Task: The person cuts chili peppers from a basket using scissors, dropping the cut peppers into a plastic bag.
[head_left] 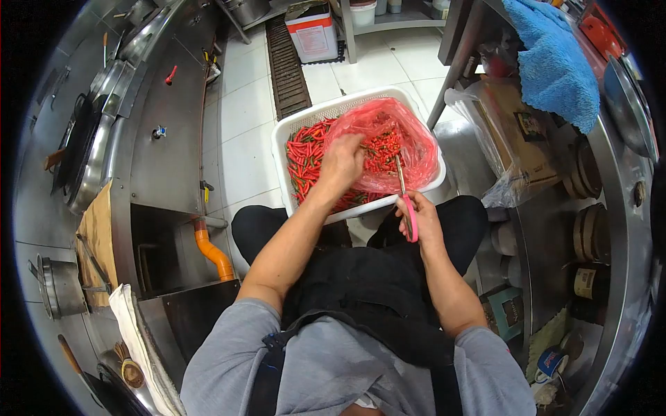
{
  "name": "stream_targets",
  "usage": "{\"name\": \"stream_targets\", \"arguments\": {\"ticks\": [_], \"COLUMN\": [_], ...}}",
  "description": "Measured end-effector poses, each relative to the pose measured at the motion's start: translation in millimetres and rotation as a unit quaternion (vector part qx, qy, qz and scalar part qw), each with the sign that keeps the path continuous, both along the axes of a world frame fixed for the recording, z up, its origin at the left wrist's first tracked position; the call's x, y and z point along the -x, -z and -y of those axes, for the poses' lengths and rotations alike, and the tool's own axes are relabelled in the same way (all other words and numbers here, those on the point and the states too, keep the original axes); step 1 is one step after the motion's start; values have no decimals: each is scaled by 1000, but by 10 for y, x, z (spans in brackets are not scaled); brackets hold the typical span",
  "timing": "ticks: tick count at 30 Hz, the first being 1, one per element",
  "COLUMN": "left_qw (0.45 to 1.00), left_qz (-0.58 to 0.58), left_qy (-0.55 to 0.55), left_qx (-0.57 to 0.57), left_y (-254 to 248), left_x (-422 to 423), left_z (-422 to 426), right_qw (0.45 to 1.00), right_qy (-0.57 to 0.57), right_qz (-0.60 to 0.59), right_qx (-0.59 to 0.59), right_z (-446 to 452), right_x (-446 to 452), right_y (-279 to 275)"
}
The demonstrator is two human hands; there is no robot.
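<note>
A white plastic basket stands in front of my knees, with whole red chilies heaped on its left side. Inside it on the right lies an open, translucent red plastic bag with cut chili pieces in it. My left hand is over the bag's left edge, its fingers curled together; what they pinch, if anything, is too small to make out. In my right hand, by the basket's front right corner, is a pair of scissors with pink handles, blades pointing into the bag.
A steel counter with a blue towel runs along my right, with a plastic-wrapped cardboard box under it. Steel cooking equipment and an orange pipe are on my left. A floor drain grate lies beyond the basket.
</note>
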State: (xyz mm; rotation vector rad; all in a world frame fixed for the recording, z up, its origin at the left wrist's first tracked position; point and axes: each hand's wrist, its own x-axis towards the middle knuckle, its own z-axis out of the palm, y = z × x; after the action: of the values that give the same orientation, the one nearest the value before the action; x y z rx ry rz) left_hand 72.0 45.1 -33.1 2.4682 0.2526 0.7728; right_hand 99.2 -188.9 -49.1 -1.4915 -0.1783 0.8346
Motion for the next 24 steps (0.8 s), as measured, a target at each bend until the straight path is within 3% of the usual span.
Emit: {"name": "stream_targets", "arguments": {"ticks": [5,7,11,13,17,20,22,24], "left_qw": [995,969,973,992,990,956,972,985], "left_qz": [-26,-215,-218,-110,-111,-248,-134,-68], "left_qy": [-93,-120,-71,-52,-77,-88,-19,69], "left_qx": [-24,27,21,11,-39,-126,-194,-142], "left_y": [-49,99,16,-216,-513,-726,-662,-461], "left_x": [-109,-231,-461,-581,-691,-639,-563,-552], "left_z": [-323,-404,-398,-473,-611,-390,-95,265], "right_qw": [1000,1000,999,999,998,998,998,998], "right_qy": [20,30,36,25,39,46,49,46], "right_qz": [-4,-6,-17,-25,-45,-48,-41,-31], "right_qx": [10,3,-2,-8,-8,-12,-18,-21], "right_z": [142,160,225,279,386,429,459,469], "right_x": [80,93,138,163,170,174,175,193], "right_y": [-90,-87,-100,-122,-70,-76,-26,-13]}}
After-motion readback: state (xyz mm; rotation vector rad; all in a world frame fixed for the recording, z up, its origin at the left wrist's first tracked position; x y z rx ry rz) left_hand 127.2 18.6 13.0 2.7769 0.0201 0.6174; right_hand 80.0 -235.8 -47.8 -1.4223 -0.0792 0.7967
